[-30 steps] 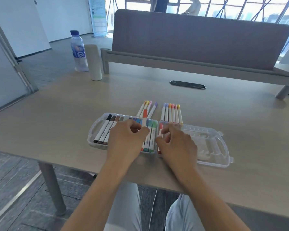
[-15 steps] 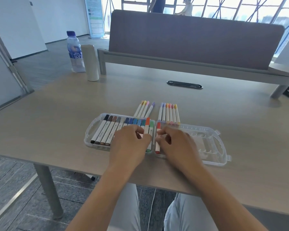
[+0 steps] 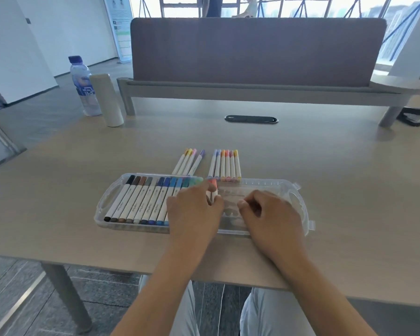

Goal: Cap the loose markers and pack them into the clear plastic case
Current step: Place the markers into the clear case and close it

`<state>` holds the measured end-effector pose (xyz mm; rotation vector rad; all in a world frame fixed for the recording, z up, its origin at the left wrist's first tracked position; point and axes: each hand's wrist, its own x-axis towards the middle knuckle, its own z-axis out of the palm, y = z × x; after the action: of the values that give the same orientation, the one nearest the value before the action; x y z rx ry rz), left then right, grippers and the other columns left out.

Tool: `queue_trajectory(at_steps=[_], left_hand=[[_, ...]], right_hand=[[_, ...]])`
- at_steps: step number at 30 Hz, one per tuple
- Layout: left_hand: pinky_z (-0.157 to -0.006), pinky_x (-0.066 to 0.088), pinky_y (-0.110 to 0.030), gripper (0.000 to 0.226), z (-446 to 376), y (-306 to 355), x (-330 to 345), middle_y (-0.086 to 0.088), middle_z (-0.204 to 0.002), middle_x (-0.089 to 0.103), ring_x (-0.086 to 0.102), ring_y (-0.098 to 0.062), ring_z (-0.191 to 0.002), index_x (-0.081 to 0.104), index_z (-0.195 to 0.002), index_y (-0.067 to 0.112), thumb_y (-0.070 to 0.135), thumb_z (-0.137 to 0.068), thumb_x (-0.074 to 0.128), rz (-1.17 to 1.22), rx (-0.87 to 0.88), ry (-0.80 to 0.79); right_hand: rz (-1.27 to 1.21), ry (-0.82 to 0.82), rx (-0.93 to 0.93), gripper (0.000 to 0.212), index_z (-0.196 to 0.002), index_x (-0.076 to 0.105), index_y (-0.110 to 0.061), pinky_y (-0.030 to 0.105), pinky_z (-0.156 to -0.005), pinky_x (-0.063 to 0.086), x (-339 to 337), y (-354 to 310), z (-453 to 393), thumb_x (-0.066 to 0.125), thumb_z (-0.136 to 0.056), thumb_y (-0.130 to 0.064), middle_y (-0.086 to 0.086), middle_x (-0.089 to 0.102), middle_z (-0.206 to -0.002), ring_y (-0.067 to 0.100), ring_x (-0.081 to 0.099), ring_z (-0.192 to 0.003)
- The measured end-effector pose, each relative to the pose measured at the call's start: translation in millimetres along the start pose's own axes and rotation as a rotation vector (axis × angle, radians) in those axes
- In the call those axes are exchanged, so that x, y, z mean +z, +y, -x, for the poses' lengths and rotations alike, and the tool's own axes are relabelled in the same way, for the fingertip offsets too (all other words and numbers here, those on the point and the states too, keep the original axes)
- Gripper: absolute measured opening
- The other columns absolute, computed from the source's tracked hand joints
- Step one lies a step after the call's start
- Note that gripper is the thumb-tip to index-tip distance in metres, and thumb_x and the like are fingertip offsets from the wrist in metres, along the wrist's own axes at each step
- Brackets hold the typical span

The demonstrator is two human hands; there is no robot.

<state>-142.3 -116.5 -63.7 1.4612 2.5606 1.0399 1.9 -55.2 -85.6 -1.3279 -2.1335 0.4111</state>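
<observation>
The clear plastic case (image 3: 102, 207) lies open on the table. Its left half holds a row of capped markers (image 3: 141, 202), from black through browns to blues and greens. My left hand (image 3: 194, 212) is over the case's hinge, its fingertips pinching a red-capped marker (image 3: 213, 189) at the left edge of the right half (image 3: 298, 202). My right hand (image 3: 269, 214) hovers over that right half with fingers curled and nothing in it. Two groups of loose capped markers, pastel ones (image 3: 189, 162) and orange-toned ones (image 3: 226, 164), lie just behind the case.
A water bottle (image 3: 84, 88) and a white cylinder (image 3: 108, 100) stand at the table's far left. A black cable slot (image 3: 251, 119) sits mid-table in front of a grey divider panel (image 3: 252, 52). A black stapler-like object (image 3: 412, 115) lies far right.
My right hand has moved right, away from the red-capped marker at the hinge. My left hand has shifted right from the green markers onto that red-capped marker.
</observation>
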Motion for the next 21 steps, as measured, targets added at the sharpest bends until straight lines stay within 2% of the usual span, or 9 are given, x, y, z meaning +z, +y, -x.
queue_trajectory(at_steps=[4, 7, 15, 21], left_hand=[[-0.092, 0.047, -0.033, 0.021, 1, -10, 6, 0.014, -0.084, 0.055, 0.052, -0.008, -0.083, 0.071, -0.113, 0.034, 0.041, -0.098, 0.058, -0.091, 0.079, 0.040], [-0.094, 0.040, -0.031, 0.023, 2, -15, 8, 0.014, -0.088, 0.052, 0.047, -0.007, -0.087, 0.070, -0.116, 0.034, 0.040, -0.101, 0.055, -0.147, 0.108, 0.023], [-0.089, 0.031, -0.028, 0.025, -2, -16, 10, 0.011, -0.087, 0.058, 0.051, -0.010, -0.089, 0.072, -0.114, 0.032, 0.040, -0.102, 0.052, -0.159, 0.093, 0.023], [-0.096, 0.040, -0.035, 0.027, -2, -13, 7, 0.006, -0.099, 0.070, 0.061, -0.016, -0.099, 0.073, -0.116, 0.031, 0.038, -0.102, 0.052, -0.149, 0.072, 0.006]], right_hand=[[-0.011, -0.002, 0.001, 0.026, -0.078, 0.062, -0.028, 0.030, -0.067, 0.038, 1, 5, -1, 0.058, -0.097, -0.045, -0.012, 0.061, -0.077, 0.008, 0.056, -0.075], [-0.019, 0.001, -0.003, 0.026, -0.078, 0.063, -0.028, 0.031, -0.068, 0.039, 0, 5, 0, 0.058, -0.097, -0.046, -0.012, 0.062, -0.077, 0.008, 0.056, -0.075], [-0.020, -0.038, 0.019, 0.027, -0.079, 0.064, -0.029, 0.030, -0.068, 0.038, -3, 3, -1, 0.057, -0.097, -0.047, -0.014, 0.063, -0.078, 0.007, 0.058, -0.078], [0.046, -0.093, 0.012, 0.021, -0.087, 0.067, -0.031, 0.030, -0.067, 0.042, -2, 0, -3, 0.057, -0.097, -0.047, -0.015, 0.064, -0.080, 0.009, 0.060, -0.081]])
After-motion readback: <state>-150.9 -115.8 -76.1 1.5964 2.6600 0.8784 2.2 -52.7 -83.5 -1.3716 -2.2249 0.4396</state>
